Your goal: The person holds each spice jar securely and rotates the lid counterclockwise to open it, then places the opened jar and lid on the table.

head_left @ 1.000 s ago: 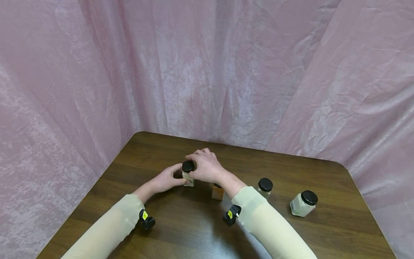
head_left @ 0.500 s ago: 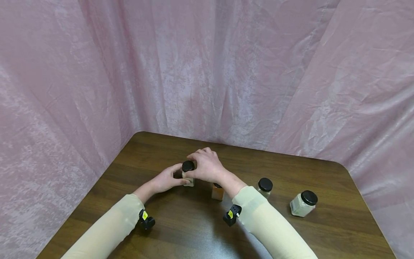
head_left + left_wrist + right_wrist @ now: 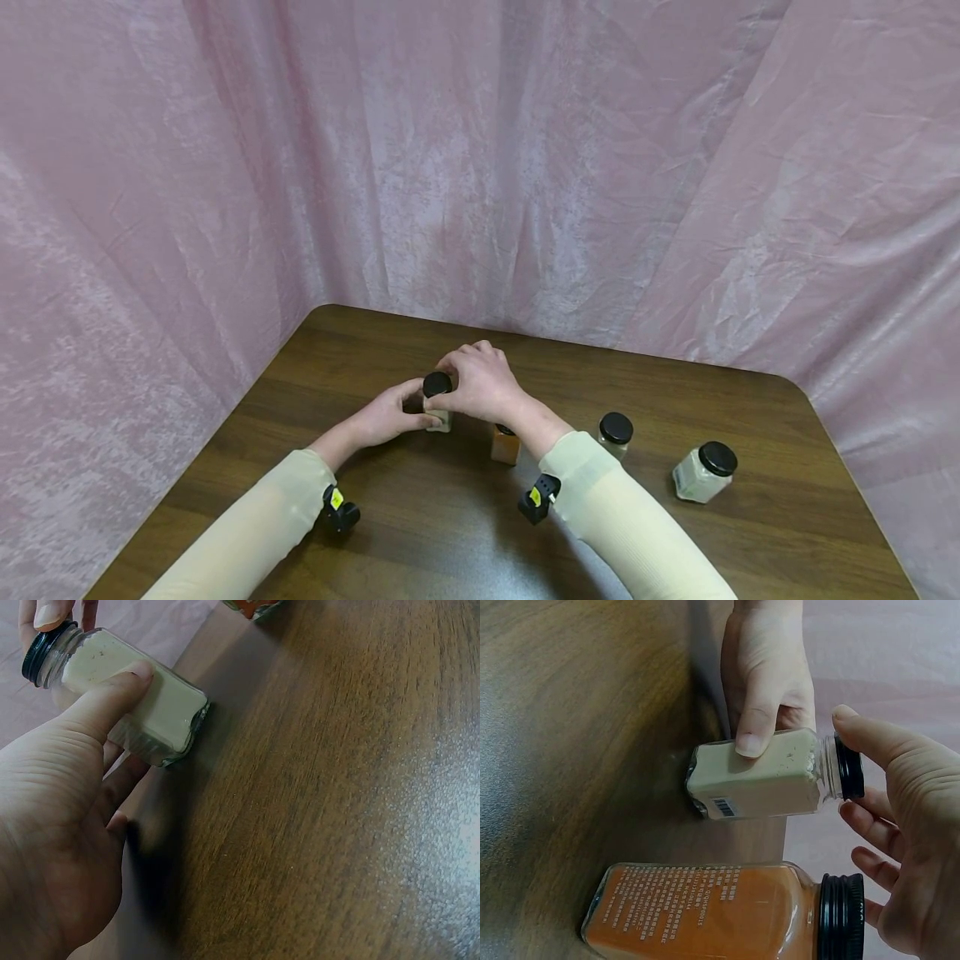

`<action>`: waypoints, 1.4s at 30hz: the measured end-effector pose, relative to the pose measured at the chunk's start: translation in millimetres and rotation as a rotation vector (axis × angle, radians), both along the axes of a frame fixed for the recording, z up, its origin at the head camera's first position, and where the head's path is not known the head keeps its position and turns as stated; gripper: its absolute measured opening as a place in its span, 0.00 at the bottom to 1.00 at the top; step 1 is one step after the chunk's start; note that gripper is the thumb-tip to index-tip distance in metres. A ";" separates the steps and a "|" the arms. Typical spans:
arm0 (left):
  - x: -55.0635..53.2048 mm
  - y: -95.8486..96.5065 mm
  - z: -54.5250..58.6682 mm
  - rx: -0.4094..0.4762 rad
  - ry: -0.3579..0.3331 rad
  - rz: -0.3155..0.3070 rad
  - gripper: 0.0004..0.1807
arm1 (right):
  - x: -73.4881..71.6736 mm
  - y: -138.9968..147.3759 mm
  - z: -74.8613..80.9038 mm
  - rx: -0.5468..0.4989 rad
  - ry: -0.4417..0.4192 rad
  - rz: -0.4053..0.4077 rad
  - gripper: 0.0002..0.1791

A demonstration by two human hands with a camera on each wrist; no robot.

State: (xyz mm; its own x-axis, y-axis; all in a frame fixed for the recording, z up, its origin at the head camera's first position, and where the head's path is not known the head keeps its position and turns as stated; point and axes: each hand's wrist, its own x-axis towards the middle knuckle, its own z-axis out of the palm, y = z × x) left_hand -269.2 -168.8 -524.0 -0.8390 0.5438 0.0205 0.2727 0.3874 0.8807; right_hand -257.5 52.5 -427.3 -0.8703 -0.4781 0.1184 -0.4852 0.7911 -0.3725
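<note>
Staged studio: pink backdrop cloth (image 3: pixel 525 167) behind table (image 3: pixel 420 517)

Left hand (image 3: pixel 384 417) thumb and fingers pinching; right hand (image 3: pixel 480 385) fingertips curled, gripping; forearms converging.

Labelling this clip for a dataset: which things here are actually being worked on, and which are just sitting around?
In hand:
- pale jar, standing on the table
- its black lid
- left hand, holding the jar's body
- right hand, fingers round the lid

Lying about:
- orange jar
- middle jar
- far-right jar
</note>
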 end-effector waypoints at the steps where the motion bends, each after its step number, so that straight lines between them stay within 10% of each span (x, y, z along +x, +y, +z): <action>1: 0.0 0.0 0.1 0.001 -0.001 -0.001 0.24 | 0.0 0.0 -0.1 -0.001 -0.001 -0.001 0.30; 42: 0.0 1.4 1.4 0.013 -0.016 -0.002 0.25 | 0.7 -1.6 -1.7 -0.003 0.000 -0.028 0.26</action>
State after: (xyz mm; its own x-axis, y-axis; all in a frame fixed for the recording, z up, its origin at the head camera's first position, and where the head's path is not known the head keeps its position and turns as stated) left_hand -269.2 -167.5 -522.5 -0.8383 0.5450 0.0146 0.2595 0.3754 0.8898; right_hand -256.8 50.9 -429.0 -0.8834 -0.4531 0.1198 -0.4629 0.8033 -0.3749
